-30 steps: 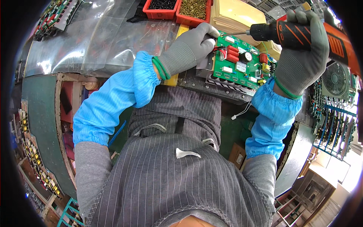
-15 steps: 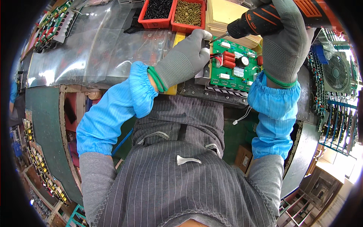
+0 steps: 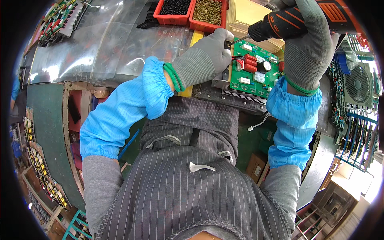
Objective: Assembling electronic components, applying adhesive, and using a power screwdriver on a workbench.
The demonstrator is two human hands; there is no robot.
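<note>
My right hand (image 3: 312, 50), in a grey knit glove, is wrapped round a black and orange power screwdriver (image 3: 282, 25). Its long bit (image 3: 239, 40) points left and down, with the tip at a small black part (image 3: 227, 44) beside the left edge of a green circuit board (image 3: 250, 80). Thumb and fingertips of my gloved left hand (image 3: 206, 58) close on that black part from the left. Red blocks (image 3: 250, 63), a round black and white component (image 3: 263, 67) and red and black wires (image 3: 238, 60) sit on the board. Whether a screw is at the tip is too small to tell.
Red bins of black screws (image 3: 174, 7) and brass-coloured screws (image 3: 207, 12) stand beyond my left hand. A stack of yellowish sheets (image 3: 250, 16) lies behind the board. More circuit boards (image 3: 62, 22) are at the far left; a fan (image 3: 358, 83) stands at right. A white-tipped cable (image 3: 258, 123) hangs off the front edge.
The whole scene has shifted slightly to the right and up in the picture. Both hands keep their grips, and the bit stays at the black part.
</note>
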